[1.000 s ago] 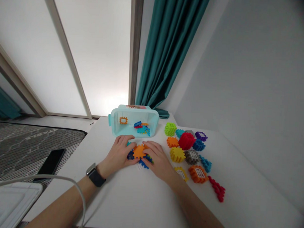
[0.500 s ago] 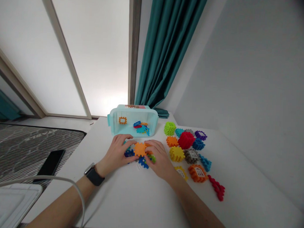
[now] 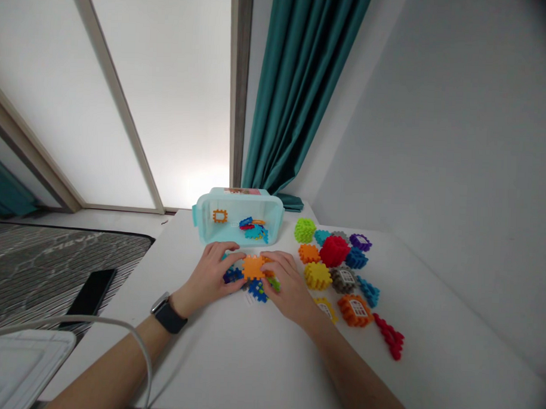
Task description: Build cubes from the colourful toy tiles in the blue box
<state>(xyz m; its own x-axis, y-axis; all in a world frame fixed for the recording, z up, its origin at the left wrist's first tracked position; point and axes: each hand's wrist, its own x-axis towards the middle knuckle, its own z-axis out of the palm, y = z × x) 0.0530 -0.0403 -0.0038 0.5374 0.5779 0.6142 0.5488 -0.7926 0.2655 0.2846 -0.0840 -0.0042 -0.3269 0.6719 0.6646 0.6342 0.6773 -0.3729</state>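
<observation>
An orange waffle block [image 3: 253, 267], a flat square with notched edges, is between my two hands. My left hand [image 3: 212, 270] has its thumb and fingers at the block's left edge. On the other side, my right hand [image 3: 288, 284] grips the right edge, its fingertips partly hiding that side. Beneath and around the orange block lie dark blue waffle blocks [image 3: 257, 290] and a green one [image 3: 274, 284], partly covered by my hands. A watch with a black band [image 3: 169, 315] is on my left wrist.
A light teal bin [image 3: 275, 213] behind my hands holds an orange frame piece [image 3: 219, 216] and several blue pieces [image 3: 255, 231]. To the right stand built blocks, among them a red one [image 3: 334, 252] and a yellow one [image 3: 317, 276]. A white cable [image 3: 138, 337] arches over my left forearm.
The orange waffle block has shifted very slightly to the right between my hands. Both hands keep nearly the same place and grip.
</observation>
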